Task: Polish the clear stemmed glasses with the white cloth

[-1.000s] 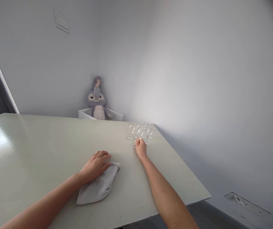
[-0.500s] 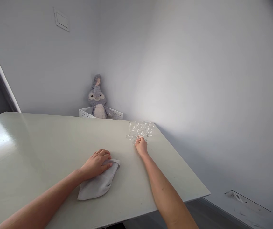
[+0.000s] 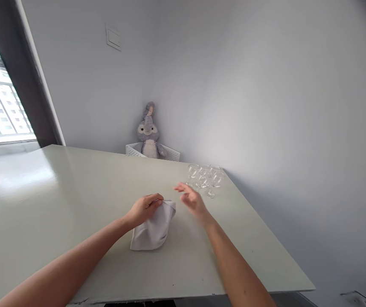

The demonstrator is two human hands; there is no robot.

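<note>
A light grey cloth (image 3: 154,230) hangs from my left hand (image 3: 146,209), which pinches its upper edge between thumb and fingers. The lower part of the cloth is at the tabletop; whether it touches cannot be made out. My right hand (image 3: 192,200) is slightly blurred above the table, fingers apart and holding nothing. It is just in front of several clear stemmed glasses (image 3: 216,179), which stand upright in a close group near the far right corner. My right hand hides part of the nearest glasses.
The pale glossy table (image 3: 83,187) meets the wall at its far right corner. Behind its far edge a grey plush toy (image 3: 149,132) sits in a white perforated basket (image 3: 172,154). A window (image 3: 2,102) is at the far left.
My right hand has let go of a glass and drawn left, opening. My left hand, flat on the cloth before, now pinches its edge and lifts it. The view has turned left.
</note>
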